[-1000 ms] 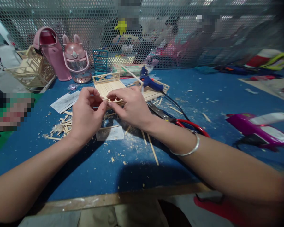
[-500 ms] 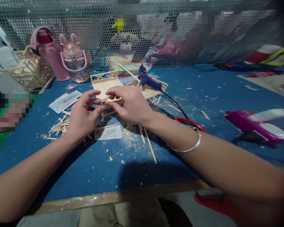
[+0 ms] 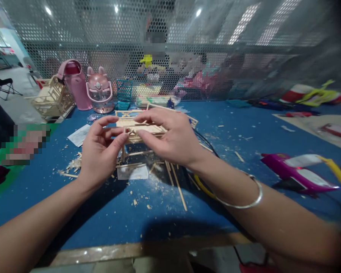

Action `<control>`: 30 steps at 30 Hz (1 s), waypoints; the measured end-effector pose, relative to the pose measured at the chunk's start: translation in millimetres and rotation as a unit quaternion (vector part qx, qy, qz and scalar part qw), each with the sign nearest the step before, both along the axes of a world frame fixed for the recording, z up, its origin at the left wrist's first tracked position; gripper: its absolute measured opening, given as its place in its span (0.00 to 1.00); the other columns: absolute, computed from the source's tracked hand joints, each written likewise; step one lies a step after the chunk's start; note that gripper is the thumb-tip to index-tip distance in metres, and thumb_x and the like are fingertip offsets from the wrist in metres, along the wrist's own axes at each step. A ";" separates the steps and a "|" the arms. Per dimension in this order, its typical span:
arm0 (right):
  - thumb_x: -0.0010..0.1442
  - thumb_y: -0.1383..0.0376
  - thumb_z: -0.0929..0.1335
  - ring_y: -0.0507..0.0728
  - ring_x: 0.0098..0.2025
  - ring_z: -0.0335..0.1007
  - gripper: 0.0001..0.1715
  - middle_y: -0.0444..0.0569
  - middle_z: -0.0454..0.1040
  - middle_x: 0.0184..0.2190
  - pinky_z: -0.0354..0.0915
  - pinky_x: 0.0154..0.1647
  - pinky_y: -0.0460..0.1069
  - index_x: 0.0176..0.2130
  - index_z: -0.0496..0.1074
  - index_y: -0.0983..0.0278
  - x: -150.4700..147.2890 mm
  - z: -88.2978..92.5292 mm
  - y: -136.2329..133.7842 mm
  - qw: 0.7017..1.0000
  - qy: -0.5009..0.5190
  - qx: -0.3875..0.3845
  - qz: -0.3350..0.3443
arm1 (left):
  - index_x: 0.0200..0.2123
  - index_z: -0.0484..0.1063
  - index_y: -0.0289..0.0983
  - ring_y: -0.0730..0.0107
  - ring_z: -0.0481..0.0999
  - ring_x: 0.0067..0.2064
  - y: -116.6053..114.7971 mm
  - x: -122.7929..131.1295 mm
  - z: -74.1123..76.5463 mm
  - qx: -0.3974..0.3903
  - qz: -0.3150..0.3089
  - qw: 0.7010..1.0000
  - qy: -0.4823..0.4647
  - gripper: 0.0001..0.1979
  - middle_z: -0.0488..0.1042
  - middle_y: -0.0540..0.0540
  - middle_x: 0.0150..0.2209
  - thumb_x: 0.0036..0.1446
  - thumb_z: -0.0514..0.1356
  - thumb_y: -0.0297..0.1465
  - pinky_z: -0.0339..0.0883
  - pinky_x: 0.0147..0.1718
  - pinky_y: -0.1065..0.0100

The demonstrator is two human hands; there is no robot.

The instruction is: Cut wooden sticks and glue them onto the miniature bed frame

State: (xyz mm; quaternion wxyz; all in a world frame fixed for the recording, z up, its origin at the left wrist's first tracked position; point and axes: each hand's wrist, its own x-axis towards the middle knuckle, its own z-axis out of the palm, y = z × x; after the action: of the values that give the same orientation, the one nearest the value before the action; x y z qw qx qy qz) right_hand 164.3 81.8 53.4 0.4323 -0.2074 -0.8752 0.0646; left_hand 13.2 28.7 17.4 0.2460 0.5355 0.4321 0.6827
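Observation:
A small model made of thin wooden sticks (image 3: 126,123), with a slatted top and a low railing at its back, stands between my hands. My left hand (image 3: 100,151) pinches its near left corner between thumb and fingers. Over its top reaches my right hand (image 3: 173,132), thumb and fingertips closed at the front edge near the same corner. Whatever small piece lies between the fingertips is too small to make out. Behind my right hand shows the tip of a blue glue gun (image 3: 170,102); its body is mostly hidden.
Wood scraps (image 3: 74,166), a paper slip (image 3: 133,172) and long loose sticks (image 3: 180,191) lie around the model. A pink bottle (image 3: 79,89), a rabbit-eared bottle (image 3: 99,93) and another stick model (image 3: 52,98) stand back left. A purple-and-white tool (image 3: 298,170) lies right. Behind rises a perforated metal screen (image 3: 102,49).
My view has tilted up. The model now sits tilted differently, its slatted top seen more edge-on. My right hand has come further over it, covering most of the glue gun.

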 end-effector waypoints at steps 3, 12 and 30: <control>0.52 0.68 0.65 0.55 0.40 0.69 0.10 0.50 0.75 0.37 0.63 0.44 0.51 0.38 0.70 0.66 -3.4 -1.8 -4.7 0.999 0.022 0.030 0.025 | 0.41 0.63 0.38 0.72 0.76 0.34 -3.0 0.7 -0.2 -0.009 -0.028 0.999 -0.029 0.17 0.74 0.51 0.30 0.48 0.63 0.27 0.72 0.35 0.70; 0.56 0.67 0.65 0.54 0.39 0.70 0.04 0.49 0.74 0.34 0.65 0.41 0.50 0.33 0.70 0.64 -10.0 -13.6 -3.8 0.997 0.043 0.062 0.011 | 0.42 0.63 0.38 0.72 0.76 0.35 -4.7 0.1 -7.1 -0.022 -0.061 0.996 -0.067 0.17 0.76 0.49 0.31 0.49 0.64 0.30 0.70 0.34 0.70; 0.49 0.73 0.60 0.50 0.24 0.65 0.10 0.43 0.71 0.22 0.61 0.27 0.46 0.27 0.68 0.65 18.9 14.1 8.9 0.999 0.012 -0.002 -0.040 | 0.43 0.64 0.40 0.71 0.71 0.33 -20.0 0.7 -34.9 -0.110 -0.048 0.991 0.053 0.15 0.68 0.50 0.33 0.51 0.61 0.28 0.71 0.31 0.69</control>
State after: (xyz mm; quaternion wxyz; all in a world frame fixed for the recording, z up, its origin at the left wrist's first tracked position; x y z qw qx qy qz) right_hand 183.3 90.7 67.5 0.4442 -0.2420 -0.8611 0.0514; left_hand 13.8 8.7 -17.5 0.3124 0.5607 0.4910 0.5891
